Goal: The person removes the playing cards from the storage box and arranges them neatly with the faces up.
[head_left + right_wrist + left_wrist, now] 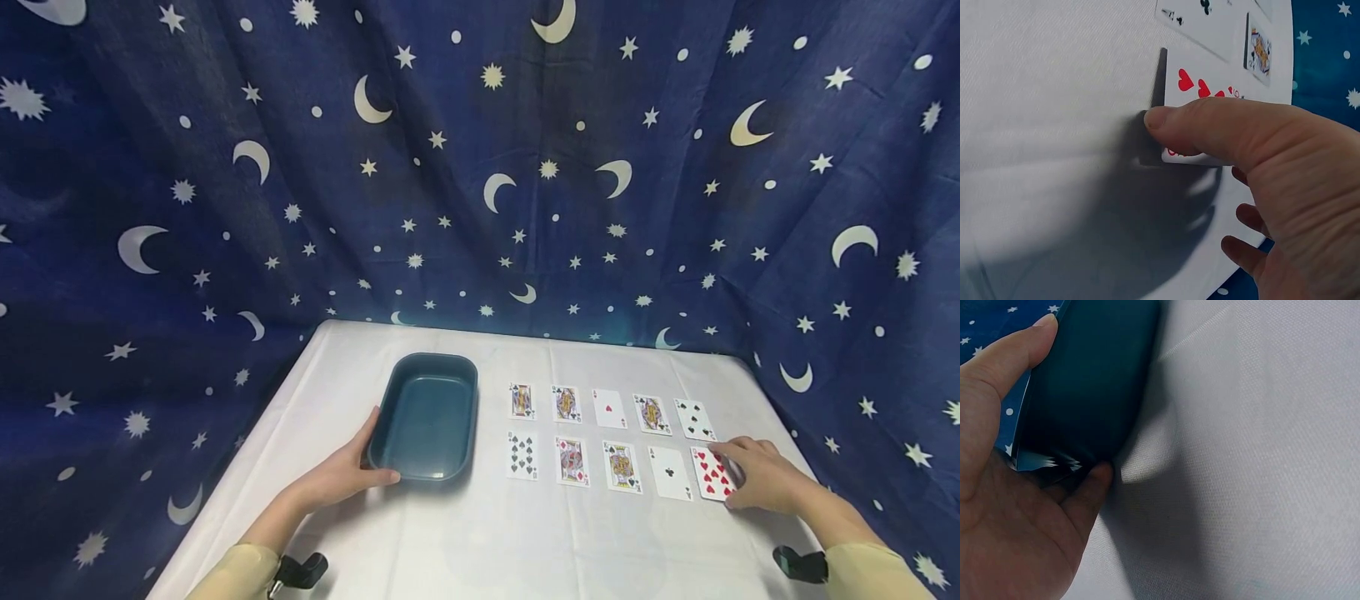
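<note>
The red hearts card (712,475) at the right end of the near row is pinched by the right hand (761,477): the thumb (1175,122) is laid over the card's near edge, and the fingers are reached over its far side. In the right wrist view that edge looks lifted a bit off the white tablecloth (480,542), with a shadow thrown under it, though how far it's raised can't really be told.

The dark teal tray (427,417) is gripped at its near left corner by the left hand (347,473). The thumb (382,477) is curled along the near rim and the fingers are wrapped up the left wall, so the tray's pretty much cupped. In the left wrist view a fingertip (1044,325) is pressed against the tray's outer side. The tray is sat flat on the cloth, left of the cards.

Ten cards are laid face up in two rows of five, just right of the tray. The ace of clubs (670,472) is placed just beside the hearts card, and a black clubs card (694,419) is set right behind it. A navy backdrop (480,167) printed with moons and stars is hung around the table.
</note>
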`<state>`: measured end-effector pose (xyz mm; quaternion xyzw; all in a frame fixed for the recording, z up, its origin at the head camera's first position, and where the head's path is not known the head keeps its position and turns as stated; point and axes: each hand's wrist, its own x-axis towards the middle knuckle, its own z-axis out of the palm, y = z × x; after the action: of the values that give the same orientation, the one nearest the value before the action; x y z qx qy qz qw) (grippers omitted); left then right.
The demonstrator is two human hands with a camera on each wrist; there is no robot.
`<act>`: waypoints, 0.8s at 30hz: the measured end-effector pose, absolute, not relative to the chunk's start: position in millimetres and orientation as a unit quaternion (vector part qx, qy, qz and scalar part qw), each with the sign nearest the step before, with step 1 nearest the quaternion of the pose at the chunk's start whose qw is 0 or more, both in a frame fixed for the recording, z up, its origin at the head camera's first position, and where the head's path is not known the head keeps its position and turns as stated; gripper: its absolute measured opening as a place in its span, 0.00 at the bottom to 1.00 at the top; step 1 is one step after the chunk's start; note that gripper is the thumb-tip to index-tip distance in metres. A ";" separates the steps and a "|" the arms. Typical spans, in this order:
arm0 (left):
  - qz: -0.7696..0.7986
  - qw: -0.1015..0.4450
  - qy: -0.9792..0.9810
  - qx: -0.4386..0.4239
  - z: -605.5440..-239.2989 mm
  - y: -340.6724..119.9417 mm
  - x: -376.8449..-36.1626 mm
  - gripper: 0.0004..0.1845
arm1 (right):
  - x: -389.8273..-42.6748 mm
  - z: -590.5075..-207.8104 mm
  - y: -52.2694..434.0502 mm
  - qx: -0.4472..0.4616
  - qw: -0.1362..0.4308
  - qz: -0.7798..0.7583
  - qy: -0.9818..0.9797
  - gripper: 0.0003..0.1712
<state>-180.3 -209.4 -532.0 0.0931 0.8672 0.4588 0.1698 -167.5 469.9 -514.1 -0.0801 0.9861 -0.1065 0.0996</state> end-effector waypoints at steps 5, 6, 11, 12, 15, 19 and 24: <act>0.459 0.174 0.867 0.086 -534.5 -210.3 -179.5 0.67 | -165.3 -516.0 472.0 -0.065 0.123 -0.112 0.984 0.54; 0.459 0.175 0.867 0.085 -534.7 -210.5 -179.7 0.67 | -165.0 -516.8 472.3 -0.063 0.128 -0.116 0.983 0.53; 0.456 0.175 0.868 0.088 -531.9 -211.0 -179.6 0.67 | -165.4 -516.8 471.3 -0.054 0.140 -0.126 0.981 0.53; 0.457 0.175 0.868 0.089 -531.2 -210.9 -179.5 0.67 | -165.5 -516.5 470.8 -0.052 0.143 -0.127 0.980 0.53; 0.463 0.171 0.865 0.094 -529.6 -211.1 -178.8 0.66 | -165.3 -516.2 469.3 -0.046 0.149 -0.126 0.980 0.52; 0.479 0.176 0.855 0.092 -527.5 -212.0 -176.9 0.66 | -163.6 -518.3 468.1 -0.040 0.155 -0.132 0.978 0.52; 0.489 0.181 0.850 0.077 -523.1 -217.6 -176.8 0.60 | -161.5 -521.1 466.9 -0.035 0.152 -0.140 0.978 0.53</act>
<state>-176.8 -217.6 -523.1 0.0772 0.8498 0.4890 0.1812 -161.5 466.9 -521.1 -0.0350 0.9777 -0.1404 0.1521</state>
